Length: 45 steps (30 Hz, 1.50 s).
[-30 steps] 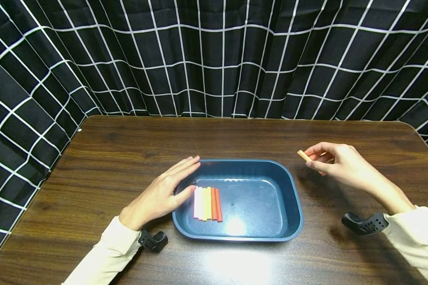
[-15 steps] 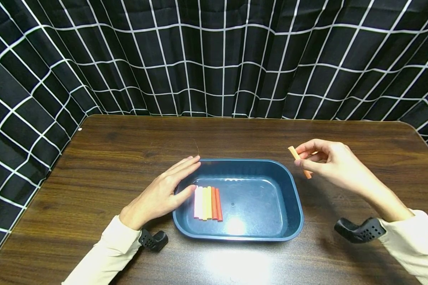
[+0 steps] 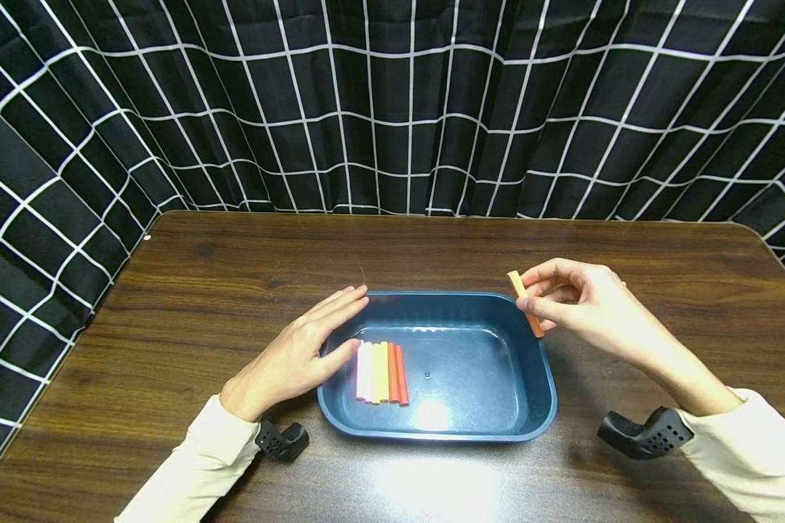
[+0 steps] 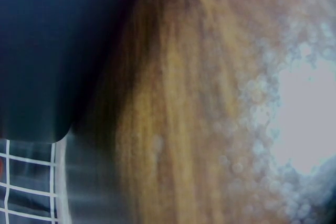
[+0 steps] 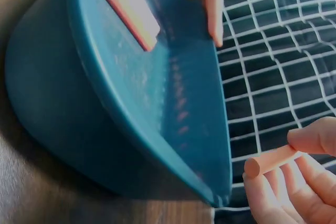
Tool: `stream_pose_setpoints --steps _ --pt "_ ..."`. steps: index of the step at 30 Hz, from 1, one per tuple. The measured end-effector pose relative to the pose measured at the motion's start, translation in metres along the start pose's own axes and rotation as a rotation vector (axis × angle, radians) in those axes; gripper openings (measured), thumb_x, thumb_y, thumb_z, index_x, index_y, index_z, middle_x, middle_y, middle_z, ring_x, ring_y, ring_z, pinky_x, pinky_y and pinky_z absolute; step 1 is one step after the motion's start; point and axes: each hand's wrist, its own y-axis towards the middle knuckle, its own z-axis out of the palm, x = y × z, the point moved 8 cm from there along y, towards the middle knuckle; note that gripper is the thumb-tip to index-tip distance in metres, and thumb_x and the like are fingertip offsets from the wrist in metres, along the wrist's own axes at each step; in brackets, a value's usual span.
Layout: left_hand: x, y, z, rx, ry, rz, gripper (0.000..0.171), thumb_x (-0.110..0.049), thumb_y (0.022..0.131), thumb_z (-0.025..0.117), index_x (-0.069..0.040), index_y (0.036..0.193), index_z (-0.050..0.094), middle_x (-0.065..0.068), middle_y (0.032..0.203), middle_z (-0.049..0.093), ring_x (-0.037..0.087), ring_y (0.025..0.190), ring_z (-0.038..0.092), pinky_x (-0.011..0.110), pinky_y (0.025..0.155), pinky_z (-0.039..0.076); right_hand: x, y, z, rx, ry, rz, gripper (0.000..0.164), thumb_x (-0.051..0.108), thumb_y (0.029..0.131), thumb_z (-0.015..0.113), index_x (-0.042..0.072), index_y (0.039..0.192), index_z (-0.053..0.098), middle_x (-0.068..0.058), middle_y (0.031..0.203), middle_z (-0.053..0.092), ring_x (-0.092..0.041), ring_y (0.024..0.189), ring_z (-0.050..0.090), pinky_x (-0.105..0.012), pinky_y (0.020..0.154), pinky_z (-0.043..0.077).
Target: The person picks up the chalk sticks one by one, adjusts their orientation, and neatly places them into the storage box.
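Observation:
In the head view a blue plastic bin (image 3: 471,385) stands on the table. Several chalk sticks (image 3: 381,373), from pink and white through yellow to orange-red, lie side by side in its left part. My left hand (image 3: 294,356) rests over the bin's far left corner, its fingers straight. Between thumb and fingertips, my right hand (image 3: 582,298) pinches a light orange stick of chalk (image 3: 527,305) above the bin's far right corner. The right wrist view shows that chalk's round end (image 5: 253,168). The left wrist view shows mostly blurred table and a dark shape.
The brown wooden table (image 3: 235,254) extends around the bin on all sides. Behind it hangs a black curtain (image 3: 392,109) with a white grid. Black wrist devices (image 3: 283,442) sit on both arms.
My right hand has moved left with the orange chalk, from beside the bin to above its far right corner, and the chalk has turned more upright in view. My left hand stays put.

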Motion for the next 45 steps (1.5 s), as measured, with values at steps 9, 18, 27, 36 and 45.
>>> stream_pose_setpoints --steps 9,18,27,36,45 --pt "-0.001 0.001 0.0 -0.001 0.011 0.004 0.058 -0.025 0.096 0.064 -0.009 0.148 0.046 0.002 0.16 0.038 0.024 0.15 0.032 0.046 0.121 0.031 0.007 0.001 0.02 0.054 0.029 0.034 0.028 0.011 0.093 0.068 -0.002 0.116 0.063 -0.016 0.094 0.072 -0.008 0.067 0.07 -0.025 0.063 0.06" --pt "-0.001 0.002 -0.001 0.001 0.011 0.005 0.058 -0.024 0.096 0.064 -0.008 0.148 0.046 0.002 0.16 0.038 0.025 0.15 0.032 0.047 0.122 0.03 0.008 0.003 0.045 0.082 0.103 0.065 0.026 0.005 0.09 0.063 -0.005 0.115 0.062 -0.015 0.092 0.069 -0.008 0.068 0.069 -0.03 0.064 0.062" --pt "-0.001 0.002 -0.001 -0.009 0.004 0.015 0.056 -0.023 0.095 0.064 -0.007 0.147 0.047 0.002 0.159 0.04 0.025 0.15 0.033 0.045 0.122 0.031 0.008 0.004 0.065 0.118 0.174 0.101 0.029 0.005 0.09 0.06 -0.006 0.117 0.061 -0.015 0.094 0.068 -0.013 0.072 0.071 -0.032 0.064 0.063" --pt "0.0 0.001 0.0 -0.018 0.006 0.025 0.056 -0.023 0.095 0.064 -0.007 0.147 0.048 0.003 0.158 0.04 0.027 0.149 0.035 0.047 0.12 0.032 0.008 0.007 0.085 0.158 0.203 0.116 0.028 0.006 0.09 0.063 -0.006 0.114 0.062 -0.015 0.091 0.067 -0.014 0.067 0.07 -0.034 0.064 0.063" --pt "0.0 0.001 0.0 -0.013 0.006 0.012 0.056 -0.023 0.095 0.064 -0.008 0.147 0.048 0.002 0.159 0.04 0.026 0.149 0.034 0.046 0.121 0.031 0.009 0.008 0.103 0.203 0.194 0.12 0.027 0.008 0.089 0.064 -0.003 0.113 0.061 -0.012 0.091 0.067 -0.016 0.067 0.07 -0.031 0.06 0.061"
